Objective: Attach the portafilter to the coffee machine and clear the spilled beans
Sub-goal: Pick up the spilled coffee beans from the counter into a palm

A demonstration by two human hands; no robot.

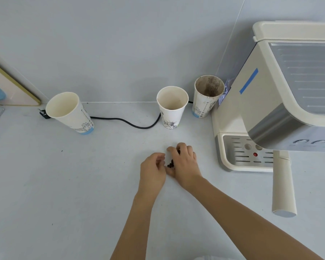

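White countertop [64, 184], three paper cups [172, 106] along its back edge, rightmost cup [207, 95] coffee-stained inside, left hand [152, 170] and right hand [184, 163] cupped narrowly around spilled beans [170, 164].

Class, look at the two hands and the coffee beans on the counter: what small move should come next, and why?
Probably close the right hand around the beans it is cupping, with the left hand sweeping them in. The beans sit bunched between both hands on the counter, and the portafilter handle already sticks out from the coffee machine.
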